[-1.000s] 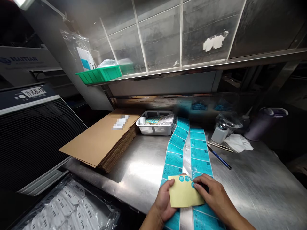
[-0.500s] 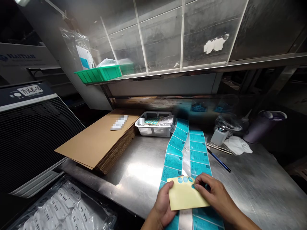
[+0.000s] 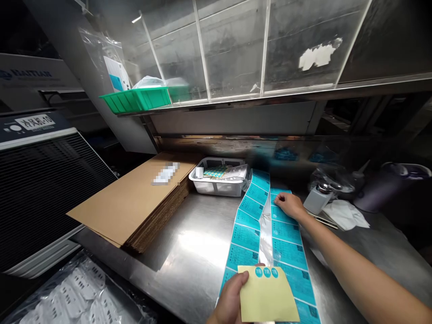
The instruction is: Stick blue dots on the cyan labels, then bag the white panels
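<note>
Yellow backing sheet (image 3: pixel 269 299) is nearest, bottom centre, held above the counter (image 3: pixel 199 243) & the label strips; thin, matte, approx. rectangular. L hand (image 3: pixel 232 294) grips its left edge, thumb on front, fingers mostly out of sight behind. Three small round stickers (image 3: pixel 267 272), blue w/ white "7月" print, sit in a row nr the top edge.

Off to the near left: clear plastic bag (image 3: pixel 67 292), wrinkled & shiny, w/ white pieces inside.

Under the sheet & running away from it: L label strip (image 3: pixel 248 231) & R label strip (image 3: pixel 286 231), flat-ish glossy blue rectangles w/ fine print, glare btwn them. R hand (image 3: pixel 289 204) is at the far end of the R strip, fingers curled, tips drawn close over a label; can't tell if they pinch a sticker or just press.

Step in hand: prob. putting a round sticker on that label. Next move calls for a light fingertip press, then a clean peel off the sheet, L hand kept steady; thin stickers could curl or land crooked.

Further: cardboard stack (image 3: pixel 131 193), brown, flat top, rough cut edges; then white plastic basket (image 3: pixel 219 188), rounded corners, behind. Farthest, green tray (image 3: pixel 135 101) up on the metal shelf.
</note>
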Motion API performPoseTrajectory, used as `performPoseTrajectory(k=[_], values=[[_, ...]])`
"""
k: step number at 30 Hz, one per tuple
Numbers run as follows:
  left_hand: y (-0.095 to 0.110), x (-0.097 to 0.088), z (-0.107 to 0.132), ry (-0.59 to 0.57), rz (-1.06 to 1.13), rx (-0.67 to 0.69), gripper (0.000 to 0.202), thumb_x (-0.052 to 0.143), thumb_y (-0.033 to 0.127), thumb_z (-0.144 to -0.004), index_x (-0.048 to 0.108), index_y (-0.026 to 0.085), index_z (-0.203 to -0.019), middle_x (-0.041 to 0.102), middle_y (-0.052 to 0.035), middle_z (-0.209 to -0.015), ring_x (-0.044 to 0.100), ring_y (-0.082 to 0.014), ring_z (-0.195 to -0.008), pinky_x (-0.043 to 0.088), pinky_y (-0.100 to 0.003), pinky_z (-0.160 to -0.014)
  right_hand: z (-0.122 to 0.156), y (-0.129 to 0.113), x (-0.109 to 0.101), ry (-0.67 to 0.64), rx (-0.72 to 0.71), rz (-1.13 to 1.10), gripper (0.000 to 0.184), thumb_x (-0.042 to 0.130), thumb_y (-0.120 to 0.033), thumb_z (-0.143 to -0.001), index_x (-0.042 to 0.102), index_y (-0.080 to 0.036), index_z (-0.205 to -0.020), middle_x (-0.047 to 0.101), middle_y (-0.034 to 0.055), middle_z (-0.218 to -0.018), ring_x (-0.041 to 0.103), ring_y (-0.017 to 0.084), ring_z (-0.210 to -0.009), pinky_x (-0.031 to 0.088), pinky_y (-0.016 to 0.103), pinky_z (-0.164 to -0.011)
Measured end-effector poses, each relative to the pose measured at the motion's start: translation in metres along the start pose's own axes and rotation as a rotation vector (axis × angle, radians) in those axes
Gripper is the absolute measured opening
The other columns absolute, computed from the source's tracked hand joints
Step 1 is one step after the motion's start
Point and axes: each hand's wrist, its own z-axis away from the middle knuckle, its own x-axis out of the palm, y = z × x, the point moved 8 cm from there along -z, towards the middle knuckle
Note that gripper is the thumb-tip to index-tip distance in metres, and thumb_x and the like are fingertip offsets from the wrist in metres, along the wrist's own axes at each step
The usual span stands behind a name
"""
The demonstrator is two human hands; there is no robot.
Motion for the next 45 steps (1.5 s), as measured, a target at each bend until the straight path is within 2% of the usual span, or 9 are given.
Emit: performPoseTrajectory(k=[6,14,20,25,29,32,39,42,45], values=[[-0.002,-0.002,-0.001,-0.001,0.02,-0.014,0.056,0.057,0.041,-0.079,0.06,0.007,-0.123,0.066,-0.0199,-0.118,0.055,-0.0379,-0.119,0.036,-0.05,-0.103,-0.008,0.007,0.014,-0.073,0.088,0.133,0.026,0.057,-0.038,-0.093,0.061,-0.016,-0.107,0.063,0.0054,-0.105,0.061,0.016,-0.09,0.053,0.036,-0.08],[0.002,-0.009,-0.001,0.056,-0.037,0.015,0.05,0.06,0.038,-0.076,0.063,0.008,-0.116,0.068,-0.019,-0.114,0.056,-0.038,-0.118,0.036,-0.05,-0.103,-0.011,0.0,-0.004,0.031,0.128,0.18,0.027,0.054,-0.04,-0.094,0.061,-0.017,-0.108,0.062,0.0056,-0.104,0.06,0.016,-0.09,0.052,0.036,-0.08],[0.001,-0.008,-0.002,0.04,-0.033,0.021,0.05,0.057,0.036,-0.079,0.061,0.006,-0.119,0.068,-0.0192,-0.113,0.058,-0.036,-0.116,0.037,-0.049,-0.104,0.043,0.023,-0.03,0.097,0.105,0.177,0.029,0.051,-0.044,-0.093,0.06,-0.016,-0.097,0.06,0.0012,-0.083,0.057,0.014,-0.074,0.049,0.032,-0.071],[0.001,-0.003,-0.004,0.0,-0.012,0.034,0.046,0.053,0.033,-0.083,0.061,0.005,-0.119,0.069,-0.0173,-0.112,0.06,-0.0314,-0.113,0.034,-0.043,-0.107,0.092,0.039,-0.018,0.09,0.069,0.071,0.024,0.06,-0.04,-0.087,0.058,-0.016,-0.084,0.056,-0.002,-0.072,0.053,0.012,-0.063,0.044,0.027,-0.063],[0.001,0.001,-0.002,-0.047,0.002,0.017,0.044,0.05,0.032,-0.085,0.061,0.006,-0.119,0.07,-0.0162,-0.111,0.058,-0.0298,-0.117,0.033,-0.041,-0.108,0.095,0.027,-0.016,0.17,0.008,-0.06,0.023,0.059,-0.037,-0.089,0.059,-0.015,-0.086,0.059,-0.0021,-0.073,0.056,0.011,-0.064,0.046,0.025,-0.061],[0.002,0.007,0.002,-0.102,0.034,0.005,0.046,0.051,0.033,-0.085,0.06,0.007,-0.121,0.069,-0.015,-0.113,0.055,-0.0292,-0.121,0.032,-0.04,-0.108,0.078,0.009,-0.047,0.281,-0.06,-0.104,0.02,0.057,-0.034,-0.09,0.061,-0.015,-0.093,0.062,-0.0012,-0.078,0.057,0.011,-0.065,0.047,0.026,-0.063],[0.005,0.01,0.002,-0.121,0.057,0.013,0.05,0.051,0.037,-0.083,0.059,0.01,-0.124,0.067,-0.0152,-0.118,0.055,-0.0331,-0.121,0.031,-0.046,-0.108,0.009,-0.026,-0.166,0.698,-0.141,-0.037,0.022,0.046,-0.028,-0.09,0.062,-0.02,-0.103,0.065,0.0087,-0.101,0.059,0.024,-0.093,0.042,0.035,-0.082],[0.006,0.002,-0.003,-0.08,0.044,0.031,0.048,0.05,0.037,-0.084,0.061,0.011,-0.122,0.066,-0.0156,-0.119,0.054,-0.034,-0.121,0.032,-0.048,-0.107,-0.012,-0.03,-0.181,0.778,-0.14,0.003,0.029,0.043,-0.026,-0.092,0.059,-0.016,-0.113,0.061,0.0146,-0.11,0.056,0.028,-0.103,0.041,0.04,-0.089],[0.005,-0.002,-0.006,-0.077,0.017,0.01,0.049,0.051,0.039,-0.083,0.06,0.011,-0.123,0.066,-0.0155,-0.12,0.053,-0.0346,-0.122,0.033,-0.048,-0.107,-0.023,-0.029,-0.17,0.735,-0.154,0.055,0.033,0.048,-0.03,-0.092,0.055,-0.015,-0.121,0.058,0.0127,-0.116,0.055,0.024,-0.104,0.042,0.042,-0.091]])
